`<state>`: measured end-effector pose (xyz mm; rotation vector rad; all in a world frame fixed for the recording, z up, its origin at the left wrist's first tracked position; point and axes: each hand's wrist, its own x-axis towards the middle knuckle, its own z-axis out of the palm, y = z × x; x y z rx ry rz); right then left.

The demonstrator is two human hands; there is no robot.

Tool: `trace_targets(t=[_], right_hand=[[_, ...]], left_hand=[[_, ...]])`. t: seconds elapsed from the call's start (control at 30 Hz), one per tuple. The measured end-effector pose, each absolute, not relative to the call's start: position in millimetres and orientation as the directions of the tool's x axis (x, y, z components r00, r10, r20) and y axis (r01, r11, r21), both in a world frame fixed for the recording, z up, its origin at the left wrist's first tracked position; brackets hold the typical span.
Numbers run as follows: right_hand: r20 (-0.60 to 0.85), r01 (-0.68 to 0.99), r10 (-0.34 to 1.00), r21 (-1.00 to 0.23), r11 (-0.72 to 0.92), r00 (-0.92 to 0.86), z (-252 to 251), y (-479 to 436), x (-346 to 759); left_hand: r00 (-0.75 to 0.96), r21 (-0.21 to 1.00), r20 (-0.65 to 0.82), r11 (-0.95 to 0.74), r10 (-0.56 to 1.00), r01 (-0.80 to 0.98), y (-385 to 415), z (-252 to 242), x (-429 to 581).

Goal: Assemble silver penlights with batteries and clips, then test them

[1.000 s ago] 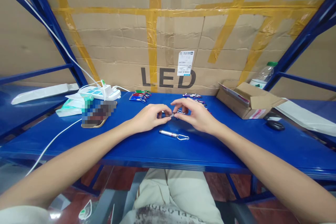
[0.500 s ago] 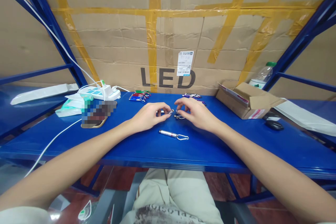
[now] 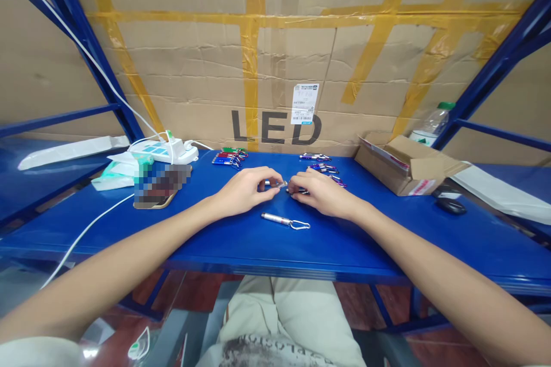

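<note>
My left hand [image 3: 241,190] is closed in a pinch on a small silver metal piece [image 3: 282,184], which pokes out past the fingertips toward the right. Just across from it, my right hand [image 3: 321,192] has its fingers closed over something small, dark and silvery, mostly hidden by them. The fingertips of both hands are close together above the blue table [image 3: 241,241]. Nearer to me lies a slim silver tube [image 3: 275,218] with an open-looped carabiner clip [image 3: 300,225] on its right end.
Behind my left hand sits a group of green, red and blue tubes with clips [image 3: 229,156]. More blue and purple ones [image 3: 322,168] lie behind my right hand. A phone [image 3: 157,195] and power strip [image 3: 172,152] are left; an open carton [image 3: 400,163] and black mouse [image 3: 450,205] right.
My right hand's fingers have closed and lowered over the small piece beside the left fingertips, uncovering more blue and purple tubes behind. The left hand keeps its pinch; the silver tube in front stays put.
</note>
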<state>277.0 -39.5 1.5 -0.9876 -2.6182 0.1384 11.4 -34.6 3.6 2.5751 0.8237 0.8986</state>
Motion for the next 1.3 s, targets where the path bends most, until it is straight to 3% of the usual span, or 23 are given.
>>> trace_targets(t=[0.37, 0.77, 0.97, 1.3], right_hand=[[0.519, 0.521, 0.683, -0.443, 0.729, -0.514, 14, -49, 268], [0.498, 0.517, 0.690, -0.458, 0.723, -0.525, 10, -45, 269], [0.488, 0.491, 0.700, -0.499, 0.714, -0.522, 5, -42, 269], [0.458, 0.397, 0.749, -0.648, 0.650, -0.479, 4, -41, 266]], left_hand=[[0.638, 0.426, 0.469, -0.789, 0.611, 0.442, -34, 3, 11], [0.687, 0.382, 0.432, -0.809, 0.584, 0.448, -31, -2, 9], [0.649, 0.419, 0.459, -0.792, 0.607, 0.445, -31, 0, 10], [0.640, 0.439, 0.455, -0.781, 0.619, 0.444, -34, 1, 12]])
